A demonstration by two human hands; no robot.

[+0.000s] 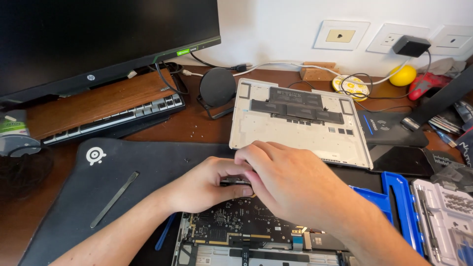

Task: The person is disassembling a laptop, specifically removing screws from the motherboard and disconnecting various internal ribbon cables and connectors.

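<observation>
mat (148, 162): matt cloth | cover (295, 133): smooth metal | desk (197, 125): glossy wood

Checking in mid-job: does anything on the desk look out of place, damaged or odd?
Nothing looks spilled or broken. The laptop lies open with its board bare, its bottom cover set inside-up behind both hands. A flat metal pry tool lies loose on the dark mat, away from the tool kit.
</observation>
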